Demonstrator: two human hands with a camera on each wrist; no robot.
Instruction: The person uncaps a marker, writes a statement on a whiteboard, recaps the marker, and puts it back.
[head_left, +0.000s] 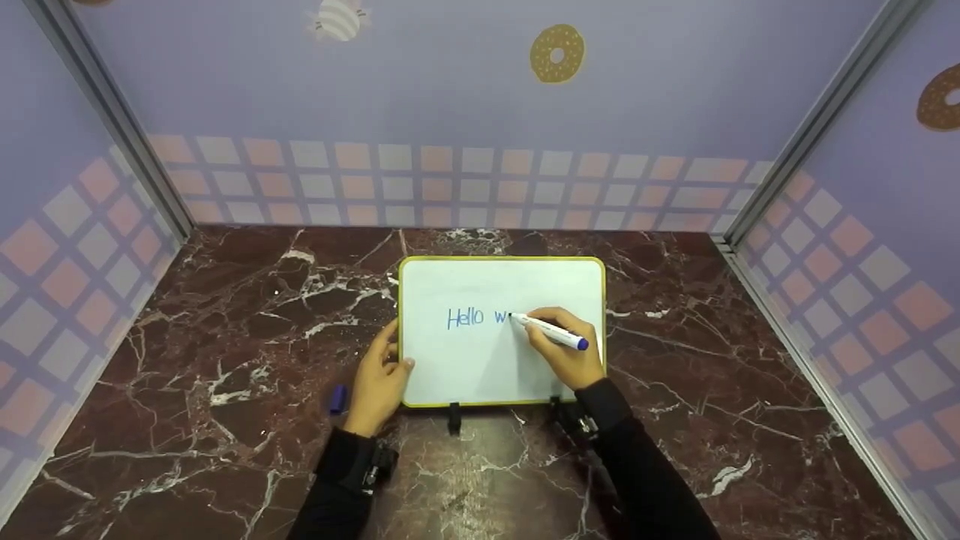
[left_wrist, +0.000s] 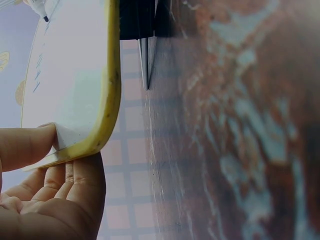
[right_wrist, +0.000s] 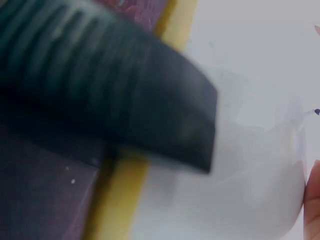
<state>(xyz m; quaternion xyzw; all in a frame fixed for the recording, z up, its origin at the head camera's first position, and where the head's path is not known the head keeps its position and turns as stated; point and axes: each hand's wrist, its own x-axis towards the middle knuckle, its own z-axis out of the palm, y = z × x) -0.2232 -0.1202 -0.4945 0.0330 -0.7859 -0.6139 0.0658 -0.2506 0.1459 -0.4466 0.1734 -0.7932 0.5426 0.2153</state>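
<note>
A whiteboard (head_left: 461, 371) with a yellow frame leans on the table, bearing the blue handwriting "Hello w" (head_left: 466, 318). My left hand (head_left: 381, 384) grips its lower left edge; in the left wrist view the thumb (left_wrist: 30, 145) lies on the front and the fingers (left_wrist: 75, 185) go behind. My right hand (head_left: 571, 358) holds a white marker (head_left: 553, 333) with a blue end, its dark tip at the last letter. In the right wrist view only a bit of that hand (right_wrist: 312, 200) shows at the right edge.
A blue marker cap (head_left: 338, 399) lies on the dark red marbled table (head_left: 225, 420), left of my left hand. Black feet (head_left: 454, 418) jut from under the board's bottom edge. A ribbed black piece (right_wrist: 115, 85) fills much of the right wrist view. Patterned walls (head_left: 450, 112) enclose the table.
</note>
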